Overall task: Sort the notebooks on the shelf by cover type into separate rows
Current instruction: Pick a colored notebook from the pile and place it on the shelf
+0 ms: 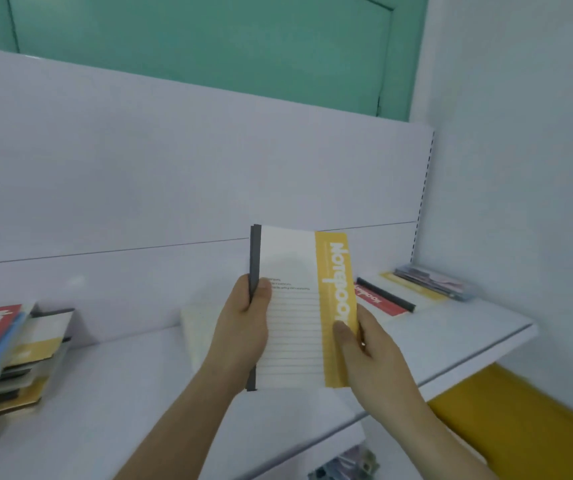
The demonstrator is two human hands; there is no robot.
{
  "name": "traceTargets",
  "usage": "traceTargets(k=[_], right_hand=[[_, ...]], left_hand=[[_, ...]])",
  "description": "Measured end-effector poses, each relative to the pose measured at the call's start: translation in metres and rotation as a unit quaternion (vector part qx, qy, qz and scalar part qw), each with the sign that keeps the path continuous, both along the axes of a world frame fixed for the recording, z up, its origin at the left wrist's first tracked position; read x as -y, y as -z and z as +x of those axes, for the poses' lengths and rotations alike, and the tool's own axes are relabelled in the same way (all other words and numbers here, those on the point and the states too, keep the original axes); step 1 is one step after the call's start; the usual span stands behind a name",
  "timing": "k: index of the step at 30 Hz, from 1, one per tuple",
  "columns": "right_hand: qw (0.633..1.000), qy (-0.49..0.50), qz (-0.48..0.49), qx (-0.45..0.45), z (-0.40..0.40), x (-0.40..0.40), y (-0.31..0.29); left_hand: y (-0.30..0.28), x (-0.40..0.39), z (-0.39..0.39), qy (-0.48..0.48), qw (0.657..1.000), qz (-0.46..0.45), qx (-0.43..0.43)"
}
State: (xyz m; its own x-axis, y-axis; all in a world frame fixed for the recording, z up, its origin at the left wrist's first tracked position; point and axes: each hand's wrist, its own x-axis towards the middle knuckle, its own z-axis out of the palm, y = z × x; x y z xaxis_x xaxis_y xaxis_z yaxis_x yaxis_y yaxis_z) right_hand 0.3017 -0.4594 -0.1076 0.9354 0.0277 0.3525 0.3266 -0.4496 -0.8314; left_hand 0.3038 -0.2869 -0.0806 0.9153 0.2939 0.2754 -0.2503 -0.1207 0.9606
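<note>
Head view: both hands grip a yellow notebook point(298, 306) upright, cover facing up for checking. Left hand point(243, 327) pinches the spine, right hand point(368, 348) the yellow edge.

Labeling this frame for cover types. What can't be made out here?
- Left pile, head view: cut by the left edge and motion-blurred; its notebook count is unclear.
- Pale item behind the left hand: mostly hidden by the hand and forearm.
- Small print on the held yellow notebook: too small to read.
- Right-end notebooks: overlapping and blurred; rear covers unclear.
- Items below the shelf: cut by the bottom edge.
</note>
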Motion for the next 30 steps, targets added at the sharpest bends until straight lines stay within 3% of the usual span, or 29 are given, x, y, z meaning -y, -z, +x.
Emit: traceTargets(k=[6, 10, 13, 17, 20, 25, 30], right_hand=[[0.999, -0.001, -0.037, -0.014, 0.040, 0.123, -0.012], [0.997, 0.069, -0.024, 0.011, 0.076, 0.191, -0.014], [0.995, 0.098, -0.009, 0.016, 0.107, 0.228, -0.012], [0.992, 0.120, 0.025, 0.009, 0.154, 0.256, -0.003], [0.992, 0.125, 0.021, -0.001, 0.192, 0.270, 0.003], [0.988, 0.108, -0.106, 0.044, 0.257, 0.288, 0.008], [0.951, 0.032, -0.301, 0.066, 0.321, 0.313, 0.027]], left_hand=[[0.004, 0.116, 0.056, 0.024, 0.997, -0.029, -0.066], [0.010, 0.177, 0.091, 0.041, 0.990, 0.110, -0.079], [0.018, 0.210, 0.111, 0.061, 0.976, 0.205, -0.038], [0.038, 0.244, 0.139, 0.139, 0.899, 0.415, -0.027], [0.049, 0.256, 0.171, 0.088, 0.838, 0.537, -0.037], [0.054, 0.274, 0.222, 0.056, 0.831, 0.552, -0.038], [0.061, 0.285, 0.260, 0.014, 0.829, 0.556, -0.056]])
